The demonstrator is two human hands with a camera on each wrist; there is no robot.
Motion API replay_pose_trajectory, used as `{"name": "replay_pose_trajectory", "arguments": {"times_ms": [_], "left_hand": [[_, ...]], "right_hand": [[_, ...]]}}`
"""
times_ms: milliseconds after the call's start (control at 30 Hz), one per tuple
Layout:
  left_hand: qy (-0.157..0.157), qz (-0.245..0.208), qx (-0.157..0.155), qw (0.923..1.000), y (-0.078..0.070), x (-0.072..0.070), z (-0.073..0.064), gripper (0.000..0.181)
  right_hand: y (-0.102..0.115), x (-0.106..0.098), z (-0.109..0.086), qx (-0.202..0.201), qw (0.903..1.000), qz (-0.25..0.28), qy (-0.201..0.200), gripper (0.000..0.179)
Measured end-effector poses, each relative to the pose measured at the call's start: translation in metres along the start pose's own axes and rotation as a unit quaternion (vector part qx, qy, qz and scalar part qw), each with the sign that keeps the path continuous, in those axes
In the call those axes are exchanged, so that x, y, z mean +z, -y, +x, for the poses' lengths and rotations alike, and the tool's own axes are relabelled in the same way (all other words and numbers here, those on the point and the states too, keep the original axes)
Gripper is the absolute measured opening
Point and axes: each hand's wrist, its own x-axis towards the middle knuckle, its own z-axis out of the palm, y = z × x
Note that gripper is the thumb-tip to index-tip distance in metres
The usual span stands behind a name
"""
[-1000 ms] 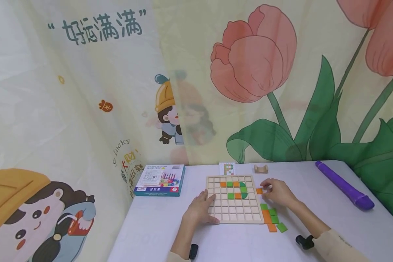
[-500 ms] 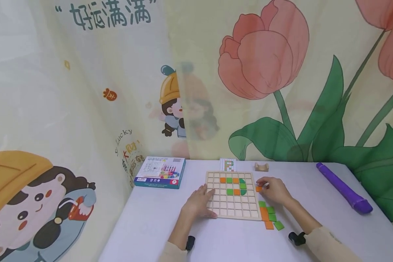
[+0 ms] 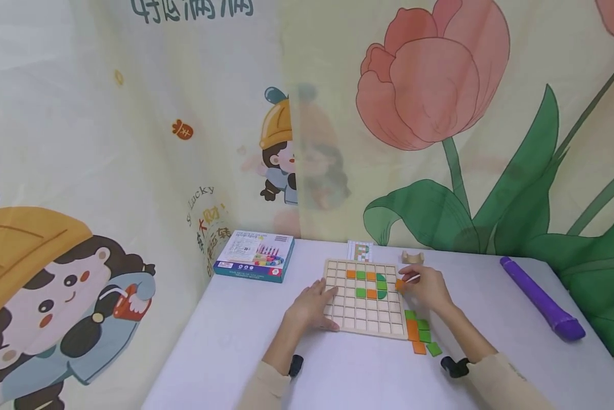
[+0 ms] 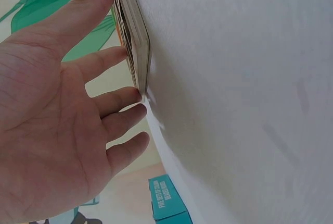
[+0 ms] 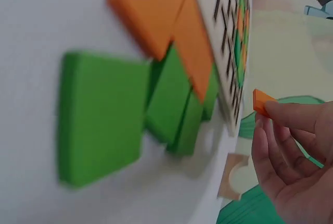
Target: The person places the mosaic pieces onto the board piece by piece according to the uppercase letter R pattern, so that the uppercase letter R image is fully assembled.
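A wooden grid board [image 3: 368,324] lies on the white table, with orange, green and dark green tiles set in its upper right cells. My left hand [image 3: 309,304] rests against the board's left edge, fingers spread; in the left wrist view the thumb and fingertips touch the frame. Beside the board's upper right edge, my right hand [image 3: 427,289] pinches an orange square tile [image 5: 261,100] between thumb and fingertips, raised off the table. Loose orange tiles [image 3: 412,330] and green tiles [image 5: 104,117] lie in a cluster by the board's lower right side.
Behind the board stand a patterned card [image 3: 360,250] and a small wooden holder [image 3: 412,258]. A teal and white box [image 3: 255,256] lies at the back left. Toward the right edge is a purple, club-shaped object [image 3: 539,299]. A printed curtain [image 3: 327,114] hangs behind the table.
My right hand has lifted the orange tile from beside the board and brought it close to the board's right edge. The left hand stays at the left edge; the head view has tilted down.
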Motion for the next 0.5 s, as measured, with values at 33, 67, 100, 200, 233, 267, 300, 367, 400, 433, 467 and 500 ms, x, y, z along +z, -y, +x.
{"name": "replay_pose_trajectory", "arguments": {"times_ms": [33, 67, 100, 200, 233, 267, 300, 367, 400, 433, 467, 500], "left_hand": [[0.001, 0.002, -0.001, 1.0, 0.001, 0.0, 0.001, 0.101], [0.0, 0.005, -0.001, 1.0, 0.001, -0.001, 0.001, 0.101], [0.001, 0.005, -0.003, 1.0, 0.002, -0.001, 0.001, 0.101], [0.002, 0.001, -0.007, 1.0, 0.004, -0.002, 0.0, 0.101], [0.003, 0.0, -0.007, 1.0, 0.004, -0.002, -0.001, 0.101], [0.003, -0.001, -0.007, 1.0, 0.005, -0.001, -0.001, 0.101], [0.004, -0.004, -0.006, 1.0, 0.005, -0.001, -0.002, 0.101], [0.006, -0.008, -0.003, 0.9999, 0.005, 0.0, -0.002, 0.1], [0.006, -0.008, -0.001, 1.0, 0.005, 0.001, -0.001, 0.1], [0.004, -0.008, 0.001, 1.0, 0.005, 0.001, -0.001, 0.1], [0.003, -0.008, 0.003, 1.0, 0.004, 0.001, 0.0, 0.099], [0.003, -0.005, 0.005, 1.0, 0.003, 0.0, 0.001, 0.099]], "right_hand": [[0.003, 0.002, 0.002, -0.002, 1.0, 0.009, 0.002, 0.027], [0.006, 0.005, 0.005, -0.005, 0.9997, 0.021, 0.007, 0.027], [0.009, 0.009, 0.007, -0.008, 0.9994, 0.031, 0.01, 0.027], [0.019, 0.021, 0.011, -0.019, 0.9979, 0.055, 0.03, 0.026], [0.022, 0.025, 0.012, -0.023, 0.9974, 0.058, 0.037, 0.026], [0.025, 0.03, 0.013, -0.027, 0.9967, 0.063, 0.043, 0.025], [0.028, 0.034, 0.013, -0.032, 0.996, 0.067, 0.049, 0.025], [0.033, 0.041, 0.013, -0.037, 0.9944, 0.077, 0.063, 0.025], [0.036, 0.044, 0.014, -0.037, 0.9938, 0.08, 0.067, 0.025], [0.039, 0.047, 0.014, -0.039, 0.9932, 0.085, 0.07, 0.025], [0.041, 0.049, 0.014, -0.042, 0.9926, 0.087, 0.073, 0.025], [0.044, 0.052, 0.015, -0.045, 0.992, 0.09, 0.076, 0.025]]}}
